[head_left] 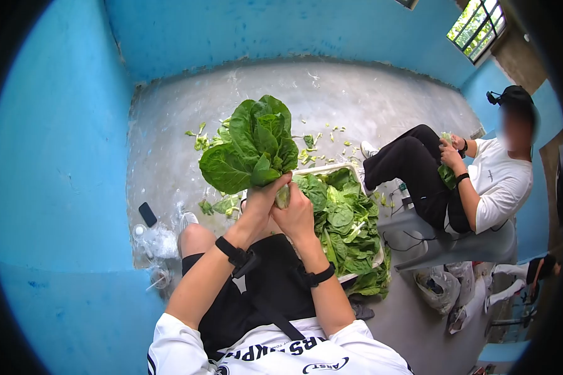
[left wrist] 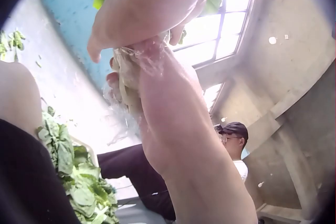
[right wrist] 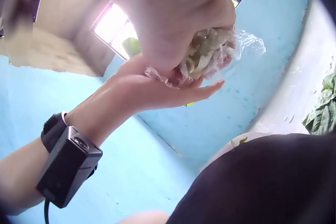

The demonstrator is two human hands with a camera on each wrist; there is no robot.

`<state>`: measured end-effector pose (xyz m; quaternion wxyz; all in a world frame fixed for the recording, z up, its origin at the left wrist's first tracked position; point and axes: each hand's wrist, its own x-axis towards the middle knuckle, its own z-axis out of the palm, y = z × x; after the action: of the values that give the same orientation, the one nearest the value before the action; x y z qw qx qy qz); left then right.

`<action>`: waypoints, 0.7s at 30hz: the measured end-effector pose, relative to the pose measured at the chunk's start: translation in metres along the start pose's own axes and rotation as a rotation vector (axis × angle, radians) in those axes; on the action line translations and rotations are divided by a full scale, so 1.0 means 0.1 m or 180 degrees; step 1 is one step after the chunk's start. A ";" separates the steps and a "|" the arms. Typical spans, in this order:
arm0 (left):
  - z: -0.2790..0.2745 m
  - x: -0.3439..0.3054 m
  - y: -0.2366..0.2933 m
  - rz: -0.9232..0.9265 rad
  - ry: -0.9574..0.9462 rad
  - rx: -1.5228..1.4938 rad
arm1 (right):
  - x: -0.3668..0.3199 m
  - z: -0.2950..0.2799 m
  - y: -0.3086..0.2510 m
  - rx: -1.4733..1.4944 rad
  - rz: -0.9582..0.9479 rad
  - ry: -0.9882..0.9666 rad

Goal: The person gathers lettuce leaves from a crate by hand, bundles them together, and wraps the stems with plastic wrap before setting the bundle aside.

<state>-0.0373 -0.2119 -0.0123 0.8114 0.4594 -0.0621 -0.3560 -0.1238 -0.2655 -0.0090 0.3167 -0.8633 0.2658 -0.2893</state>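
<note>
A bunch of leafy greens (head_left: 256, 147) stands upright in front of me, its broad leaves fanned out at the top. My left hand (head_left: 266, 197) grips it just below the leaves. Around the pale stem end (head_left: 283, 197) curl the fingers of my right hand (head_left: 296, 211), close against the left. Clear plastic film (right wrist: 249, 44) wraps the stems and sticks out past the right hand in the right wrist view. In the left wrist view, the left hand (left wrist: 152, 8) crosses above the right hand (left wrist: 160, 71); the leaves are mostly hidden there.
A white crate (head_left: 331, 167) heaped with loose greens (head_left: 344, 215) stands by my right knee. Leaf scraps (head_left: 309, 141) litter the floor. At left lie a phone (head_left: 147, 214) and crumpled clear plastic (head_left: 159, 242). Another person (head_left: 497, 172) sits at right, handling greens.
</note>
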 end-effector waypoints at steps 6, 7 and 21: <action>0.01 -0.02 0.06 -0.0156 -0.0365 0.0230 | 0.04 -0.08 0.05 0.0594 0.0471 -0.0308; 0.01 -0.03 0.09 -0.0196 -0.0491 0.0332 | 0.05 -0.08 0.05 0.0692 0.0511 -0.0307; -0.03 -0.03 0.08 -0.0182 -0.0420 0.0234 | -0.06 -0.03 -0.15 -0.0282 0.0525 -0.0177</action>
<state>-0.0338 -0.2051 -0.0070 0.7777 0.4660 -0.1154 -0.4059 -0.1257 -0.2528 0.0015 0.3082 -0.8594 0.3396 -0.2261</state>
